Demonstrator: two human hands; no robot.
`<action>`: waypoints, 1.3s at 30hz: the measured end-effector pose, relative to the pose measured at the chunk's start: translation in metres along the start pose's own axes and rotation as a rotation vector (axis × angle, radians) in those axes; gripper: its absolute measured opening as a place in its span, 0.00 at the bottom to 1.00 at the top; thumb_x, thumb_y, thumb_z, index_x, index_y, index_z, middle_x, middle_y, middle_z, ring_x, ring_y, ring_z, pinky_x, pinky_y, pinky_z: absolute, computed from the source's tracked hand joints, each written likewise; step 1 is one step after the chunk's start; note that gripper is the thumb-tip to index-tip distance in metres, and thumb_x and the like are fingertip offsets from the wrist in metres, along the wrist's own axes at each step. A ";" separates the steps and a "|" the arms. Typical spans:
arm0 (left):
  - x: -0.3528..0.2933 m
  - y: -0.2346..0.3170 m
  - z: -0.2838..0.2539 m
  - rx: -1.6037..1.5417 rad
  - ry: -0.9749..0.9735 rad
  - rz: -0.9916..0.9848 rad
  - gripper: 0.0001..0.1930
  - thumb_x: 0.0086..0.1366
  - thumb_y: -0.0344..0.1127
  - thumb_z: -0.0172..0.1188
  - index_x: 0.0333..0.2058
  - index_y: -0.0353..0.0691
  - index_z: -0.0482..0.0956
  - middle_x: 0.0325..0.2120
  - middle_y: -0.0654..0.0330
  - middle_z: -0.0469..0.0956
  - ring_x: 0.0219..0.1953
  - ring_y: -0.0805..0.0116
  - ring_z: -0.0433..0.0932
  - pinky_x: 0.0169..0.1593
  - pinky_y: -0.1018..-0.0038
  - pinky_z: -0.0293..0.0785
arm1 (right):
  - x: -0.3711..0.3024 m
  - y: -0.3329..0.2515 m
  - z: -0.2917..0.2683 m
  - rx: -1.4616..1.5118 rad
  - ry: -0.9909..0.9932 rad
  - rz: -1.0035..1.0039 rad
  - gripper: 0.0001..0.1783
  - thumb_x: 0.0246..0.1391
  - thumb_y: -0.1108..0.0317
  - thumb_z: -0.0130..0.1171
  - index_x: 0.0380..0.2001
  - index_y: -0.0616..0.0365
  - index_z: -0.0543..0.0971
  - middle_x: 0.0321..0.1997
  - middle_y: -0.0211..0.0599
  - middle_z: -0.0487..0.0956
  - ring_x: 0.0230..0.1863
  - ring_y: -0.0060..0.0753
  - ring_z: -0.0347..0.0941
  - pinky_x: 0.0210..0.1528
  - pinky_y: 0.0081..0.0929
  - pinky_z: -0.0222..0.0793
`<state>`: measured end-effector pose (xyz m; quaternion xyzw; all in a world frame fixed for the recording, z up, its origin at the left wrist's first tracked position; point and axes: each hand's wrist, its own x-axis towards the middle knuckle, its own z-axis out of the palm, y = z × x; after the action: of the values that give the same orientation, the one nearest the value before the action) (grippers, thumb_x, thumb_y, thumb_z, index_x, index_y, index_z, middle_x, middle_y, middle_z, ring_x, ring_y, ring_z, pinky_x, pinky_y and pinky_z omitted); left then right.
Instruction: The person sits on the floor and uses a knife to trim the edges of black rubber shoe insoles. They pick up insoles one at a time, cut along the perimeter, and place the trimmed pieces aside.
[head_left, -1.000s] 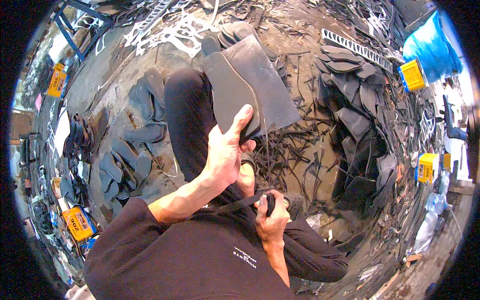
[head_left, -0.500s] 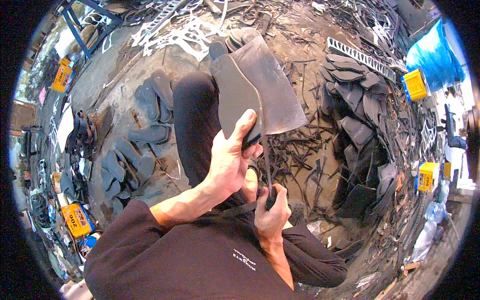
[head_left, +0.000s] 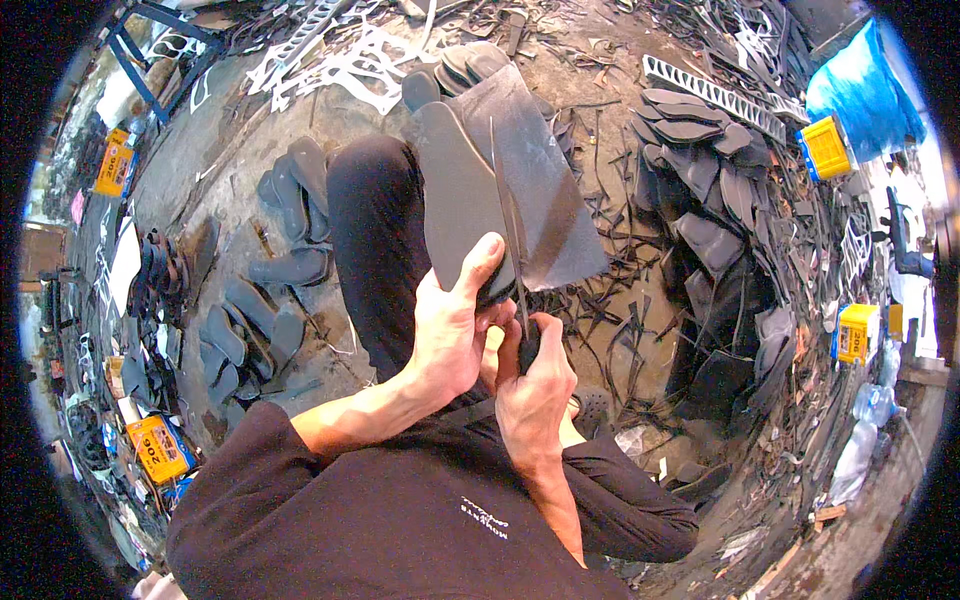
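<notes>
My left hand [head_left: 448, 330] grips a dark grey shoe sole [head_left: 458, 200], thumb on top and fingers curled beneath. Beyond its right edge spreads a grey rubbery sheet [head_left: 560, 205], which appears to lie under the sole. A knife [head_left: 508, 215] with a long, thin blade runs up along the sole's right edge, over the sheet. My right hand [head_left: 537, 400] is closed round its dark handle, close to the fingers of my left hand. How far the blade sits in the sheet is hard to make out.
Cut soles [head_left: 288, 265] lie on the floor at left, and more are stacked [head_left: 690, 120] at far right. Thin dark offcuts [head_left: 620, 320] litter the floor to the right. White cut-out scraps [head_left: 365, 75] lie at the back. My bent knee [head_left: 375, 185] rises beside the sole.
The right hand with the knife has moved up and slightly left, closer to my left hand. The blade now reaches farther up along the sole's edge.
</notes>
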<state>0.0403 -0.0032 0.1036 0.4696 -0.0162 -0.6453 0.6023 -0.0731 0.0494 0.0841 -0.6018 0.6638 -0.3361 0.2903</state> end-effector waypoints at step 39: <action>-0.039 0.037 -0.032 0.199 -0.289 -0.123 0.13 0.71 0.41 0.69 0.42 0.38 0.79 0.33 0.60 0.83 0.26 0.72 0.76 0.30 0.74 0.72 | 0.136 -0.011 0.044 0.121 -0.087 -0.212 0.18 0.73 0.59 0.56 0.54 0.61 0.83 0.48 0.46 0.87 0.45 0.42 0.84 0.50 0.40 0.78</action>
<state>0.0824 0.0351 0.1300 0.4293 -0.1376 -0.7369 0.5037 -0.0465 -0.0909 0.0685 -0.6641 0.5617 -0.3778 0.3173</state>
